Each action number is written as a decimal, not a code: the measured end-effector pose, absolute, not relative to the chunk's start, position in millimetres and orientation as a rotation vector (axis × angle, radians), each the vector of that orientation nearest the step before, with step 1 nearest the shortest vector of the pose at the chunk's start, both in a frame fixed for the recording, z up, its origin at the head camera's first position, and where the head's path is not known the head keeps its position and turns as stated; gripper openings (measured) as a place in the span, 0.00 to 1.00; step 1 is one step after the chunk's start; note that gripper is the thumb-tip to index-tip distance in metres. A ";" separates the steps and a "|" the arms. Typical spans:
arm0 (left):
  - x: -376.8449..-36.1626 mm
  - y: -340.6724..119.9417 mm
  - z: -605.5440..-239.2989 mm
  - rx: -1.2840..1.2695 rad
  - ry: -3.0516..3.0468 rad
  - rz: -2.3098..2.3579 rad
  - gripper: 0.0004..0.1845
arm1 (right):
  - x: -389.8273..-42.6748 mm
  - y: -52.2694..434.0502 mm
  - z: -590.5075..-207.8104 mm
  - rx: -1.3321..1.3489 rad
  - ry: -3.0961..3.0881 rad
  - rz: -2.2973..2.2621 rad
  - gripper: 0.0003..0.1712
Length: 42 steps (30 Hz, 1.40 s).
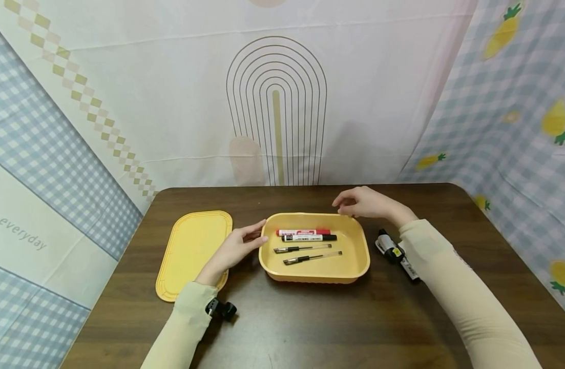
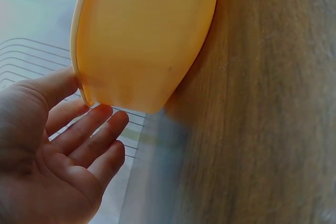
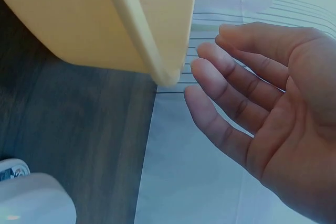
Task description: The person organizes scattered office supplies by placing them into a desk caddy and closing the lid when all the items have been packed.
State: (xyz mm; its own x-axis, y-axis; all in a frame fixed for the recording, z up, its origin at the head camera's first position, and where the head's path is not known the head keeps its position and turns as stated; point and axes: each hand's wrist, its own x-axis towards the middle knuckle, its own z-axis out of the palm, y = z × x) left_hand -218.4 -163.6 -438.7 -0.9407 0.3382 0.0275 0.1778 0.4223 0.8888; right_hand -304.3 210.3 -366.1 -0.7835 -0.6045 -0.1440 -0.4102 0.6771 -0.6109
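A yellow plastic box [image 1: 316, 277] stands on the table. Inside lie a red marker [image 1: 302, 232], a black-and-white marker [image 1: 309, 238] and two black-capped clear pens [image 1: 302, 248], side by side. My left hand [image 1: 238, 247] holds the box's left rim, with the thumb at the rim and fingers against the outer wall, as the left wrist view also shows. At the far right corner, my right hand [image 1: 367, 202] hovers with loosely bent fingers. In the right wrist view a small gap separates those fingers [image 3: 202, 106] from the box.
A flat yellow lid [image 1: 194, 251] lies left of the box. Under my right forearm are a white-and-black object [image 1: 409, 269], partly hidden, and the wrist camera [image 1: 394, 253]. A patterned cloth [image 1: 185, 113] hangs behind the dark wooden table [image 1: 287, 323].
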 end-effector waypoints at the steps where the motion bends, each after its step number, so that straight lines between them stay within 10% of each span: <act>1: -218.6 -163.5 -439.1 0.462 2.513 1.546 0.30 | -304.2 211.7 -365.8 -0.799 2.552 -0.823 0.16; 22: -198.2 -156.0 -400.2 0.500 2.499 1.504 0.30 | -301.2 236.9 -367.0 -0.731 2.553 -0.866 0.16; 42: -218.6 -163.9 -439.2 0.449 2.516 1.519 0.30 | -296.3 256.1 -369.3 -0.693 2.565 -0.887 0.17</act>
